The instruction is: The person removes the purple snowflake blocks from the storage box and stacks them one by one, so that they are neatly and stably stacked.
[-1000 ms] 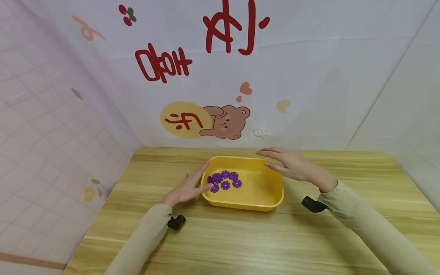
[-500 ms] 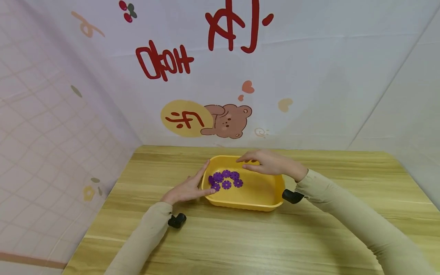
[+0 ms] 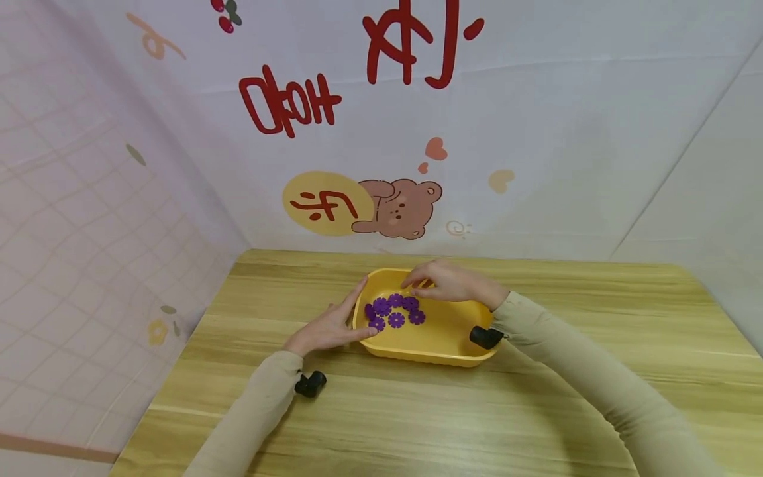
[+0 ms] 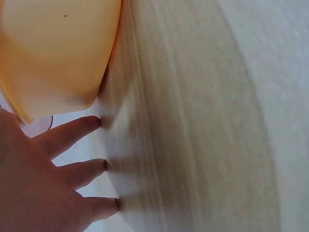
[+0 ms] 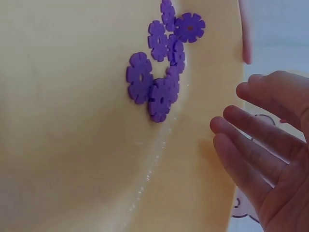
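Observation:
A yellow plastic tray (image 3: 441,344) stands on the wooden table, with several purple slotted discs (image 3: 396,320), like snowflake building pieces, gathered toward its left end. My left hand (image 3: 326,328) is at that end, thumb at the near rim and index finger along the outside. In the left wrist view the other fingers (image 4: 84,171) are spread, their tips down by the tabletop beside the tray. Over the tray's back part hovers my right hand (image 3: 450,281). Its fingers (image 5: 251,150) are loosely bent and hold nothing, a short way from the discs.
The wooden table (image 3: 381,417) reaches back to a white wall covering (image 3: 554,165) printed with a bear and red characters. A second covering with a grid pattern (image 3: 89,265) rises on the left. Black wrist devices (image 3: 485,337) sit below both sleeves.
My right hand has moved left, from the tray's right rim to over its back part near the discs, its fingers bending more. My left hand stays at the left end.

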The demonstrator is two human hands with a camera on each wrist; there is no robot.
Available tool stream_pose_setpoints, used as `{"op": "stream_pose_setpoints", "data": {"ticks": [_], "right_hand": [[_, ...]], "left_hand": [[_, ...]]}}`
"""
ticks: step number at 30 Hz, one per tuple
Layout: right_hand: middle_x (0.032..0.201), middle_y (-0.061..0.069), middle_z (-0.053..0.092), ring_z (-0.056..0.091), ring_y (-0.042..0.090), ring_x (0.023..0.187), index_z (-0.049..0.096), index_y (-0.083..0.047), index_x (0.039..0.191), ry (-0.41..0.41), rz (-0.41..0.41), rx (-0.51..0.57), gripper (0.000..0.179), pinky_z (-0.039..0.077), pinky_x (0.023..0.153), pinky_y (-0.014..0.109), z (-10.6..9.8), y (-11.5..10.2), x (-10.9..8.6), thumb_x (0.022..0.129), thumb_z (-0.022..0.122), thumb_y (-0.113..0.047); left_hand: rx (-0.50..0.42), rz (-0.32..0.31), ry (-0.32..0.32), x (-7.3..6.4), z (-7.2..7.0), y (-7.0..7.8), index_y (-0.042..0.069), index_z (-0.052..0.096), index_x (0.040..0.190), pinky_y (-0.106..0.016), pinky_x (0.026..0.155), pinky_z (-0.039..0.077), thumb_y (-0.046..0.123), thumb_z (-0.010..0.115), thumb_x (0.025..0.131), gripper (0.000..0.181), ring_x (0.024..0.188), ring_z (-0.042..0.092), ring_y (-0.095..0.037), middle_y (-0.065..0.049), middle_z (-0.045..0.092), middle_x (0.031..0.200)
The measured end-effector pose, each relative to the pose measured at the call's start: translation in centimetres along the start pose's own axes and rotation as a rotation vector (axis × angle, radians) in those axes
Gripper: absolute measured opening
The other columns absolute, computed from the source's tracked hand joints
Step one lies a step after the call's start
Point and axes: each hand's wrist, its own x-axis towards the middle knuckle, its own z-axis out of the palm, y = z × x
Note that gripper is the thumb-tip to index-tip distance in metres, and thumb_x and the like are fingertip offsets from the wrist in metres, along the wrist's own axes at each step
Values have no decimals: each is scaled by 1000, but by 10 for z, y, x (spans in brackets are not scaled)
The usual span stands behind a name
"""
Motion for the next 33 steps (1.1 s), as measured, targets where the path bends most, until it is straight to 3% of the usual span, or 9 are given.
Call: {"op": "stream_pose_setpoints", "data": {"ticks": [6,11,17,33], "right_hand": [[115,10,66,64,19,101,68,1,117,-15,25,67,24,53,86,31,9,8,4,95,60,-5],[111,13,68,66,21,99,69,3,112,-14,17,116,23,54,84,30,16,13,5,92,62,-1],[110,13,69,65,21,100,70,4,111,-24,20,151,22,53,85,29,25,22,6,90,63,1],[114,16,67,63,29,107,68,6,113,7,61,172,26,52,90,37,30,25,3,87,64,5]], "left_hand": [[0,-5,6,0,1,0,30,-6,156,-62,111,5,60,63,85,103,137,30,-41,-4,12,160],[4,-14,9,2,2,0,32,-8,155,-60,112,5,53,66,87,102,136,30,-40,-1,10,160],[8,10,11,4,3,-2,30,-8,156,-63,110,5,44,68,88,102,136,30,-41,-4,8,161],[11,12,-18,4,1,-3,30,-10,155,-63,110,6,51,72,82,111,138,26,-41,-5,9,161]]}}
